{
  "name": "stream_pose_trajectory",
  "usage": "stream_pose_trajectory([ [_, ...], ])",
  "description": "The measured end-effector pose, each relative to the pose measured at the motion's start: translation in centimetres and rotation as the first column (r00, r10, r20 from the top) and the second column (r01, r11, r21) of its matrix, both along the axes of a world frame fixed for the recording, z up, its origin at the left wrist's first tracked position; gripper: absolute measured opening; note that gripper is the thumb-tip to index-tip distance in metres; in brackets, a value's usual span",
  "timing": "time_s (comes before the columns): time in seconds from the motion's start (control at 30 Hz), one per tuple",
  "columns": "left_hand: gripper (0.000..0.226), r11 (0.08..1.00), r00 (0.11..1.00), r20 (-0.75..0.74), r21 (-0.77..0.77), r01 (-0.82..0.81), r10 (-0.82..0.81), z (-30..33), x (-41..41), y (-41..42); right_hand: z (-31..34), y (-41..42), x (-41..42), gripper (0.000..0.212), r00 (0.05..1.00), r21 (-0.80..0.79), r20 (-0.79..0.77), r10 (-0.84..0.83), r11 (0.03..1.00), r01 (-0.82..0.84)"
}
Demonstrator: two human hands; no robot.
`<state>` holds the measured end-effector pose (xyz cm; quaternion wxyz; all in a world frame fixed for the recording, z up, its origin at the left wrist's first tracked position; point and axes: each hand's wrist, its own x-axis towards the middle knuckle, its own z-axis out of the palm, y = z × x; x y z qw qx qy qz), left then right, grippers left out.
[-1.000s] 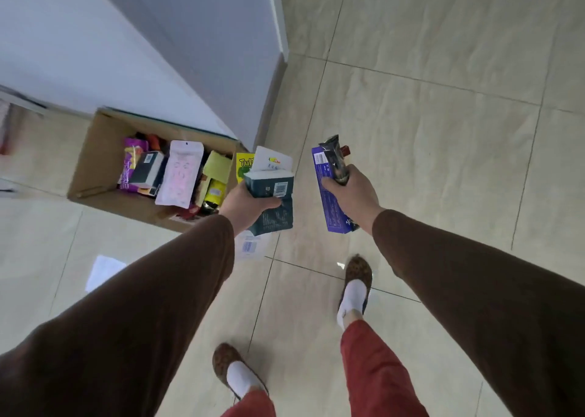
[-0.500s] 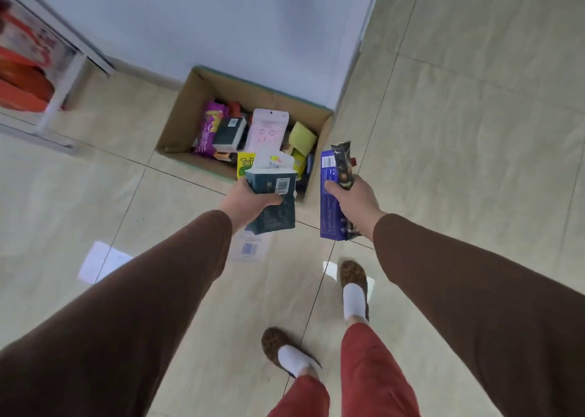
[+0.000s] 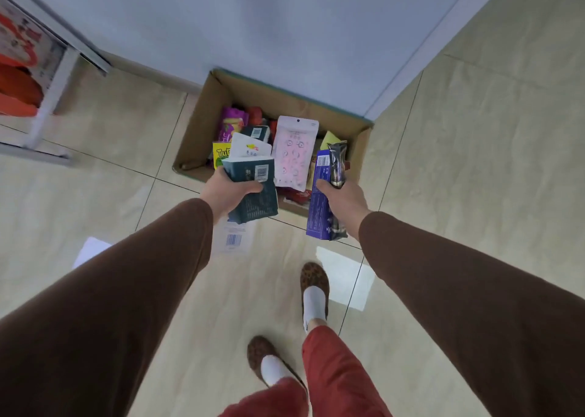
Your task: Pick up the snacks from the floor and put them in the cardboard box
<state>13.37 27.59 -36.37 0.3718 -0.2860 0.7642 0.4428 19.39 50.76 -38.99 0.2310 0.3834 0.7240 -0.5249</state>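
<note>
Left hand (image 3: 225, 191) clamped round teal packs (image 3: 253, 191), right hand (image 3: 343, 198) gripping blue box (image 3: 319, 207) and dark bar (image 3: 337, 166), both above near edge of carton (image 3: 196, 131), ready for dropping in.

Your way into the cardboard box (image 3: 202, 125) is from above: its top stands open. The wall (image 3: 285, 30) runs right behind its far edge, so you get no room to reach round the back. Inside, the left end shows bare cardboard floor, while the middle and right are piled with packets, a tall pink pouch (image 3: 292, 153) standing highest. Both of your hands are full and hover over the near rim. To the left, open tiled floor (image 3: 110, 138) separates the box from a white metal rack (image 3: 53, 77), well apart. Right of the box the floor lies open past the wall corner.
</note>
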Motion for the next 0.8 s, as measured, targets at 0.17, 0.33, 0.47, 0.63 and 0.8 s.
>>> stream_pose_trajectory([
  [0.17,0.077,0.998,0.997,-0.038,-0.016,0.067,-0.068,-1.4,-5.3,-1.9,-1.4,-2.4,-4.1,0.039,0.999,0.035,0.031,-0.021,0.999,0.020],
  [0.33,0.082,0.980,0.977,-0.093,0.035,0.195,-0.191,-2.4,-10.3,-2.2,-1.6,-4.1,-7.5,0.039,0.999,0.131,0.000,-0.051,0.990,0.051],
  [0.47,0.118,0.946,0.949,-0.073,0.084,0.313,-0.307,-3.0,-13.0,-2.8,-1.7,-4.7,-9.7,0.081,0.995,0.249,0.079,-0.063,0.968,0.042],
  [0.63,0.077,0.855,0.850,-0.107,-0.123,0.504,-0.516,-4.1,-13.8,-5.2,-2.1,-6.7,-9.5,0.063,0.992,0.332,0.125,-0.024,0.943,-0.020],
  [0.8,0.057,0.705,0.703,-0.087,-0.191,0.683,-0.706,-3.8,-12.7,-6.7,-1.8,-9.3,-8.0,0.021,0.995,0.329,0.075,0.061,0.941,-0.083],
])
